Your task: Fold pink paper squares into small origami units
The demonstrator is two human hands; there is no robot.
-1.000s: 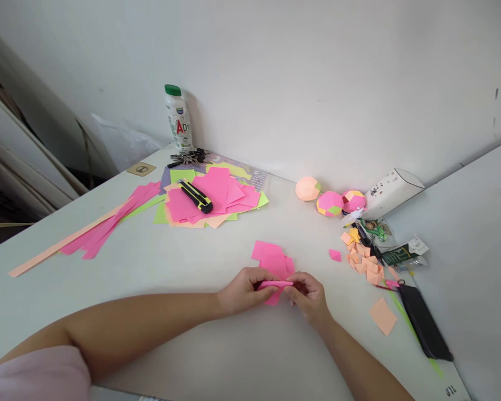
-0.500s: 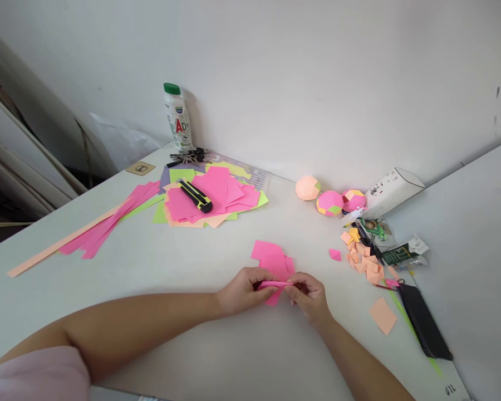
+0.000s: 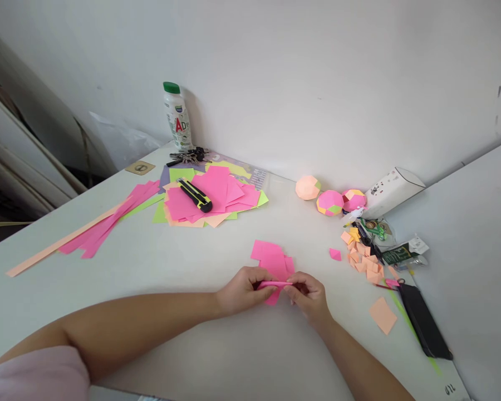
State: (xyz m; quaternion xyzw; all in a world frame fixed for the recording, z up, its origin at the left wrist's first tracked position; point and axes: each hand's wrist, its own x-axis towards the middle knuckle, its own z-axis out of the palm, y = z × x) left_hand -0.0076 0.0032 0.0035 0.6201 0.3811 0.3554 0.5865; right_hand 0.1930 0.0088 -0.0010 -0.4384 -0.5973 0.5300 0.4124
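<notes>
Over pink sheets (image 3: 273,260), the left hand (image 3: 242,291) and right hand (image 3: 312,296), nearly closed, pinch a pink paper (image 3: 271,284). Beyond the sheets, leftward, a bottle (image 3: 177,120) reads "AD"

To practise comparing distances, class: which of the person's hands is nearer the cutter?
Left. The left hand is to the right of the cutter and nearer the body; the right hand is also nearer the body, but farther right.

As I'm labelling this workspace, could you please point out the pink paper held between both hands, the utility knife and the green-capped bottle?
Held pink paper (image 3: 280,284): head view, on its visible edge.
Utility knife (image 3: 195,195): head view, on the middle of its handle.
Green-capped bottle (image 3: 178,119): head view, on its printed front.
</notes>
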